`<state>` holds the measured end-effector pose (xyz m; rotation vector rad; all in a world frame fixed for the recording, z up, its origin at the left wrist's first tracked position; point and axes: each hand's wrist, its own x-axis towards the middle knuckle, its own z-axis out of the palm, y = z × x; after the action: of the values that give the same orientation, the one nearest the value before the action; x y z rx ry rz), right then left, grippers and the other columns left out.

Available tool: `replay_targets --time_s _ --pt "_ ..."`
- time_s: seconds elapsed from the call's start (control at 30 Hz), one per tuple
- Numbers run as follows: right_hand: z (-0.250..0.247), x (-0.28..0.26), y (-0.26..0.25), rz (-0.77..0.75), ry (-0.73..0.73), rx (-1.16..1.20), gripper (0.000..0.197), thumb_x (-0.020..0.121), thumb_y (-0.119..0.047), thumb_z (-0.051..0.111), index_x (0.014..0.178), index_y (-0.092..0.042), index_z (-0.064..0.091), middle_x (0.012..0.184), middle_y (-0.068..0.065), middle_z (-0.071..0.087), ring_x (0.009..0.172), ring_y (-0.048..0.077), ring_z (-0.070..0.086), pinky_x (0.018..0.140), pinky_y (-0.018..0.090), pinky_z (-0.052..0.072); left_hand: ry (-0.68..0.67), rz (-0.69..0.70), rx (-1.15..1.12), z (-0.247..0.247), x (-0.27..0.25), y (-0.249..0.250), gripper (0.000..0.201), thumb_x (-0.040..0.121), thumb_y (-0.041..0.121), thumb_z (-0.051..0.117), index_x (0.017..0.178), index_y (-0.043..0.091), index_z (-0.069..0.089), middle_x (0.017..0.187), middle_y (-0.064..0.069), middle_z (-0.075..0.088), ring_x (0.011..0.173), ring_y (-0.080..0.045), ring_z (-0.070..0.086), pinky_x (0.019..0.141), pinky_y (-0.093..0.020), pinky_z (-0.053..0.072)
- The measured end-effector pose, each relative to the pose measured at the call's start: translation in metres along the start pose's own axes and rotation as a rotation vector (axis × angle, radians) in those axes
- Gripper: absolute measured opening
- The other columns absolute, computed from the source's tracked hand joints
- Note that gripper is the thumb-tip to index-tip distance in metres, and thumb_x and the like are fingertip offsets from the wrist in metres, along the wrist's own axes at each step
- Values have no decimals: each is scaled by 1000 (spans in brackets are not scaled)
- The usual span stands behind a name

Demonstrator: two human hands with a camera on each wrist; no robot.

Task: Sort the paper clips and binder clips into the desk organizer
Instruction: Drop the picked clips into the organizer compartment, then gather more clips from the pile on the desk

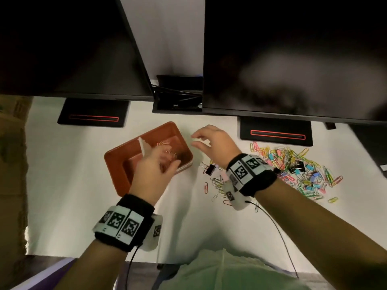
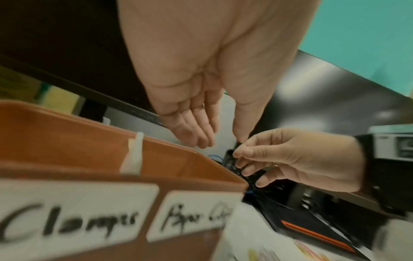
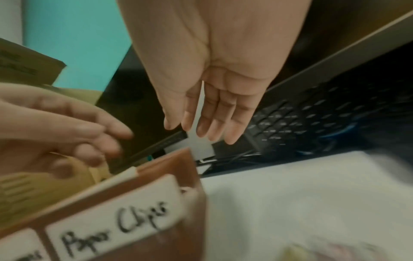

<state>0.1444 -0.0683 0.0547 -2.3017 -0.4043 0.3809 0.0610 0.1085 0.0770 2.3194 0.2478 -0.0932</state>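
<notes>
Monitors, two dark screens on black stands, fill the back of a white desk; neither belongs to the task. Desk organizer, a brown tray with a white divider, lies left of centre; the wrist views show two labels on its front wall, "Clamps" on the left and "Paper Clips" on the right. Main heap of coloured paper clips mixed with binder clips is spread on the desk to the right of the tray, behind the right wrist; it is large and unsorted. Left hand hovers over the paper-clip compartment, fingers loosely spread and holding nothing that can be seen, though motion blur leaves this uncertain. Right hand hangs just beside the tray's right end, fingers relaxed and straight, empty. Smaller scatter of paper clips lies between tray and heap, with one black binder clip at its near edge. Sorted clips, only a few, rest in the right-hand compartment; the contents of the "Clamps" side are not clearly visible. Judged from this, the task is at an early stage: nearly all clips, and apparently every binder clip in view, remain on the desk.
</notes>
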Motion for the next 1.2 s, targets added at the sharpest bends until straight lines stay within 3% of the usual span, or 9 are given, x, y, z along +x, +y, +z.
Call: replay_targets --time_s 0.1,0.2,0.27,0.4,0.6,0.83,0.97,1.1,1.2 --pt "-17 -11 46 86 -116 -205 28 91 -22 55 119 -24 58 119 2 56 113 20 51 100 32 40 -196 30 -22 30 -15 1 36 81 30 68 114 24 56 88 9 61 75 0 57 70 -17 48" --pt "-24 -18 74 152 -317 -364 50 87 -4 51 129 -30 50 139 2 41 131 23 34 110 35 29 -425 -33 114 69 -20 -8 43 80 37 66 118 21 52 95 4 56 75 -8 54 71 -24 47" --pt "-24 -20 81 142 -411 -429 61 83 3 50 133 -33 45 148 1 29 136 25 24 112 38 26 -483 -101 147 90 -19 -15 45 79 38 66 116 17 51 100 0 52 78 -11 50 73 -22 41" --pt "-20 -12 85 49 -509 -462 69 81 6 50 135 -36 42 152 0 23 135 26 25 111 38 29 -412 -146 135 117 -11 -22 35 78 33 67 104 14 53 96 1 46 84 -16 50 77 -25 42" --pt "-9 -1 85 -82 -530 -462 45 88 -4 54 128 -24 55 140 3 37 121 26 39 104 35 36 -346 -119 116 127 -7 -34 4 82 13 63 83 12 59 92 1 50 81 -19 56 81 -29 47" --pt "-15 -6 102 28 -455 -356 19 86 -16 62 105 -15 67 110 5 60 108 22 49 89 28 39 -398 24 59 126 -12 -45 5 81 12 63 81 16 60 85 3 55 81 -14 53 75 -25 45" --pt "-17 -11 107 162 -419 -291 17 83 -18 66 99 -13 66 104 5 61 98 21 55 81 26 43 -533 55 -48 123 -16 -38 14 80 18 67 89 23 57 76 5 56 68 -6 51 66 -17 43" --pt "-18 -15 106 223 -388 -266 16 83 -16 66 98 -11 66 103 6 62 92 21 59 76 26 46 -554 246 104 133 -17 -29 32 81 20 65 113 23 60 83 6 55 79 -10 50 76 -23 44" --pt "-18 -17 105 217 -371 -276 15 83 -14 65 98 -10 66 103 7 60 93 22 57 75 24 42 -502 307 175 143 -18 -27 33 79 19 67 112 22 63 86 1 61 82 -15 53 78 -28 44"
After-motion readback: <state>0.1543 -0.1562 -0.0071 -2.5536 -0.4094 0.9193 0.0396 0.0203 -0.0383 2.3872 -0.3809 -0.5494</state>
